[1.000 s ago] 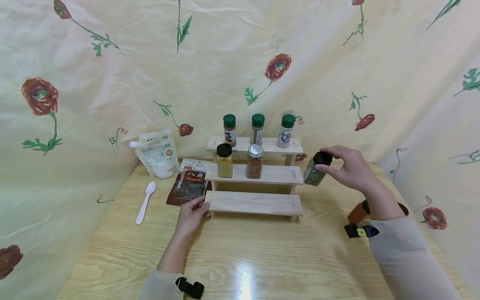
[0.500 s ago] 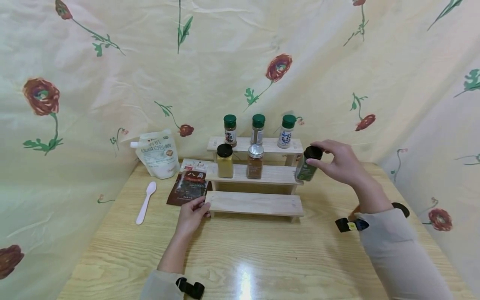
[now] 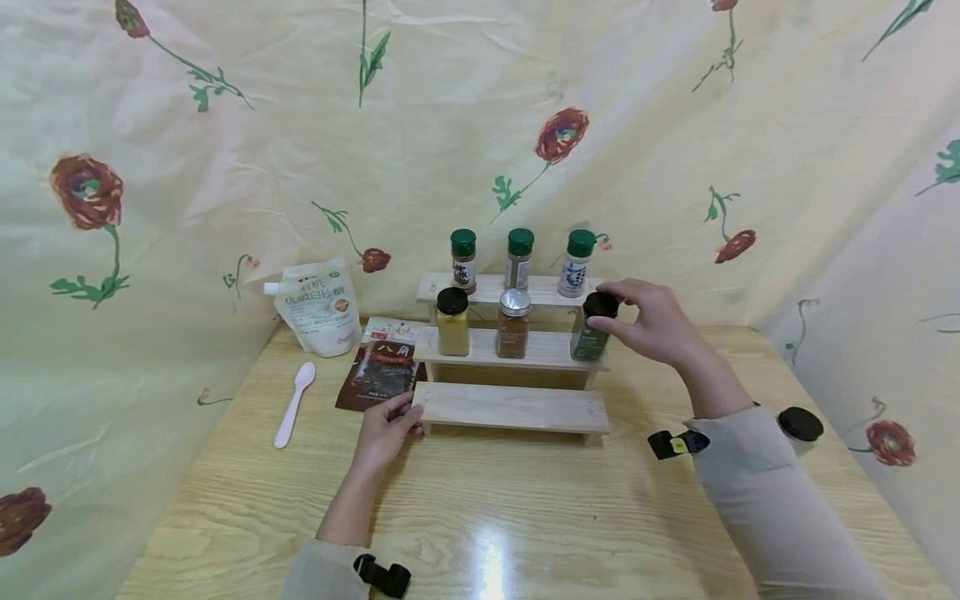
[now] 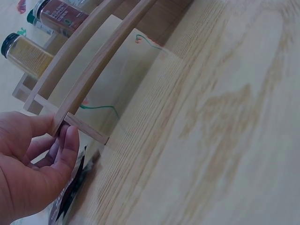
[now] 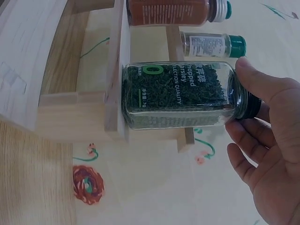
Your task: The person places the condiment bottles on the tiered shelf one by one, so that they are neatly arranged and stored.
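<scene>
At the rack's middle step, right end: your right hand [image 3: 654, 321] pinches the black cap of the parsley jar [image 3: 589, 336], thumb on the near side and fingers curled over the top and far side.
Right fingertips: in the right wrist view your fingers [image 5: 257, 93] wrap the cap end only; the glass body [image 5: 180, 95] is free of your palm.
Jar position: the parsley jar stands upright with its base on the middle step [image 3: 540, 350], at that step's right edge; whether it rests with its full weight I cannot tell.
Left fingertips: your left hand [image 3: 386, 429] pinches the near left corner of the wooden rack [image 4: 84, 127], thumb and fingers closed on the bottom step's end.
Step in hand: you are, by my judgement, seating the jar on the middle step while steadying the rack.
Next move calls for: check that the base sits flat and fully on the board, as it is close to the right end, then loosen your fingers straight upward so the cap is not tugged sideways.
Neighbours on the step: the red spice jar [image 3: 512, 323] stands to the left, apart from the parsley jar; the yellow spice jar [image 3: 452, 322] is further left.
Far step: three green-capped shakers [image 3: 517, 259] stand in a row behind.
Further out: a black-capped jar [image 3: 799, 428] stands on the table [image 3: 525, 517] near your right sleeve; a dark packet [image 3: 382, 374], a white spoon [image 3: 293, 403] and a white pouch [image 3: 315, 307] lie left of the rack.
</scene>
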Tool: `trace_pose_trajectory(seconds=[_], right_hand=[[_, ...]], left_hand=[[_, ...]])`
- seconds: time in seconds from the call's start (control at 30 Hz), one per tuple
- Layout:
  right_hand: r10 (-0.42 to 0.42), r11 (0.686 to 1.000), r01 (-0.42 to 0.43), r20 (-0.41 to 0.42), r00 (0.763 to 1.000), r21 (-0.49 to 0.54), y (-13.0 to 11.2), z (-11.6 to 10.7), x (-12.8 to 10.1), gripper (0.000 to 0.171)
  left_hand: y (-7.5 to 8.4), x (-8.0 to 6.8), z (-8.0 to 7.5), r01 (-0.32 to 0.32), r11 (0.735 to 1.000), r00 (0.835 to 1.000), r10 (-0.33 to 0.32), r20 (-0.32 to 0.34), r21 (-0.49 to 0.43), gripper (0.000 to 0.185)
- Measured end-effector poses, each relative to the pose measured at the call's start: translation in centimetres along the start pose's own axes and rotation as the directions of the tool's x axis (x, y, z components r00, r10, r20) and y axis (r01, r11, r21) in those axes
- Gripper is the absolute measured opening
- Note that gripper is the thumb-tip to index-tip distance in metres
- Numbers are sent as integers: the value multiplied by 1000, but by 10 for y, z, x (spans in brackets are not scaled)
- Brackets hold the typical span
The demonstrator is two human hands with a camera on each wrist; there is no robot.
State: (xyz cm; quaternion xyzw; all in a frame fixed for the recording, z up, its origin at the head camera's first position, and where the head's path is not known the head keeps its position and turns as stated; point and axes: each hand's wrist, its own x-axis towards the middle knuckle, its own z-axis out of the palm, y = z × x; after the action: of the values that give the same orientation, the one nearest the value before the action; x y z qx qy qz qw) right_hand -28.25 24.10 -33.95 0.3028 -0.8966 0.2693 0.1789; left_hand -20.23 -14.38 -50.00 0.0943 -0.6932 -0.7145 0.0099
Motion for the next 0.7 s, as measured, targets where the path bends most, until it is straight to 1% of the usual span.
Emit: trace_pose_trajectory(seconds=[0.1,0.27,0.37,0.5,0.7], right_hand=[[-5,1000,5,5,1000,10,-1,4,4,43],[-9,1000,9,14,1000,17,-4,9,9,40],[-8,1000,7,26,1000,25,-5,10,11,39],[-1,999,-1,44,999,35,-6,11,13,39],[23,999,-25,66,998,36,-7,12,13,41]], left_hand=[[-1,1,0,-7,1000,1000,8,-3,8,39],[-1,3,0,-2,1000,1000,3,-13,19,38],[2,2,0,7,1000,1000,-7,-4,14,38],[2,1,0,7,1000,1000,-7,2,10,39],[0,1,0,2,1000,1000,-2,-15,19,38]])
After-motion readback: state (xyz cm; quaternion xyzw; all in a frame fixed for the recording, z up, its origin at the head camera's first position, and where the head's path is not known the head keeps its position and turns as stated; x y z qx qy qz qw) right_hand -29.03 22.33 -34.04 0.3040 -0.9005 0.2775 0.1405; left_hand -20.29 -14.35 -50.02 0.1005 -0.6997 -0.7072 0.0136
